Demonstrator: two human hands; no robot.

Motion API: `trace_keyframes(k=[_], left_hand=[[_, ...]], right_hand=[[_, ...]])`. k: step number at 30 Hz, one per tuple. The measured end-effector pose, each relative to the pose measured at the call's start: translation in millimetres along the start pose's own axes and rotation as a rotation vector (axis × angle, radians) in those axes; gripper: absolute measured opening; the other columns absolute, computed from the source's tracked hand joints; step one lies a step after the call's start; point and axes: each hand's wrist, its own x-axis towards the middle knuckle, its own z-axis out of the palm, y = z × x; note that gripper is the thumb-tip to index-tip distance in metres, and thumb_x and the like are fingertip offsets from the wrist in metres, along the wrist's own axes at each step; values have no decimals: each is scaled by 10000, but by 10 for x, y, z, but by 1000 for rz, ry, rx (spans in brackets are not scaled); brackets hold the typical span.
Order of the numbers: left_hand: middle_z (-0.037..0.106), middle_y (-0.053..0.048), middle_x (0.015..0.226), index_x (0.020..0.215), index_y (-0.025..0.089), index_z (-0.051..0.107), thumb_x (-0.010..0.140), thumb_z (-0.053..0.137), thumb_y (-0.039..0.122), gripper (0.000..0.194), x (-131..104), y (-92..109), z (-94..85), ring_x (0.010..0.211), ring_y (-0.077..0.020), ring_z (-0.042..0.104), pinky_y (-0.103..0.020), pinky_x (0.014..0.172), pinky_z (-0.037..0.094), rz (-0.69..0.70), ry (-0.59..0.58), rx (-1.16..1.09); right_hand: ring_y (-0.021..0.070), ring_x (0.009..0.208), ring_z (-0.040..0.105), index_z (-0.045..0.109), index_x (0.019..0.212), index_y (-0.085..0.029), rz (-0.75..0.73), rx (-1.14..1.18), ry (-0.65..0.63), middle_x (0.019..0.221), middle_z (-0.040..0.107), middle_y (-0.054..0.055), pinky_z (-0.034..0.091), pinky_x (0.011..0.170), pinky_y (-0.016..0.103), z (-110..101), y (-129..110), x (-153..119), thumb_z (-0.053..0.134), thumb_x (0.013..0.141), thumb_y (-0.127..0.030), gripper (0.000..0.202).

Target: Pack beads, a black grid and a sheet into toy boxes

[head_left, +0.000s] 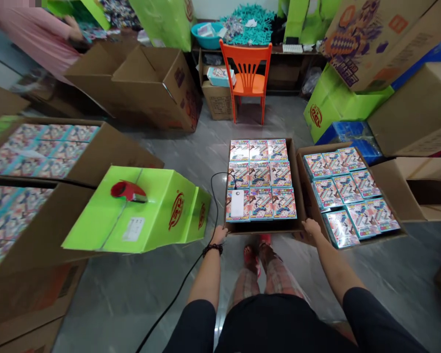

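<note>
In the head view an open cardboard carton (264, 227) stands on the floor in front of me, filled with rows of small printed boxes (261, 175). My left hand (219, 234) is closed on its near left corner. At the near right corner my right hand (310, 227) is closed on the edge, beside a second open carton (306, 196). That one holds similar printed boxes (347, 186), a few slightly tilted. A white power-bank-like device (237, 204) lies on the middle carton's boxes, with a black cable (213, 196) plugged into it.
A red tape dispenser (128, 190) rests on a green carton (154, 211) at left. Further left are more filled cartons (106, 147). An orange chair (248, 73) stands ahead, before a table with teal pieces (252, 24). A person's pink sleeve (40, 24) shows upper left.
</note>
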Motion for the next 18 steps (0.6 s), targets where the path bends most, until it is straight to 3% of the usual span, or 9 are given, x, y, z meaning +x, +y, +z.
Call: trace_keyframes(k=[9,18], left_hand=[[682,-86,1105,1098,132,664,980,612,420,315,89,-205,156,1008,-213,663,-419,902,556,21,39,-68],[678,-96,1139,1122,133,661,984,600,431,334,-94,-321,174,1046,-223,655,-444,938,541,6,39,-9]], right_hand=[[219,1091,670,653,1193,-143,-1,-72,32,1202,687,101,547,975,453,107,-25,-57,556,1009,-465,383],[223,1104,663,647,1209,-150,2,-69,2,1229,678,102,537,984,459,418,99,-222,560,1001,-486,405]])
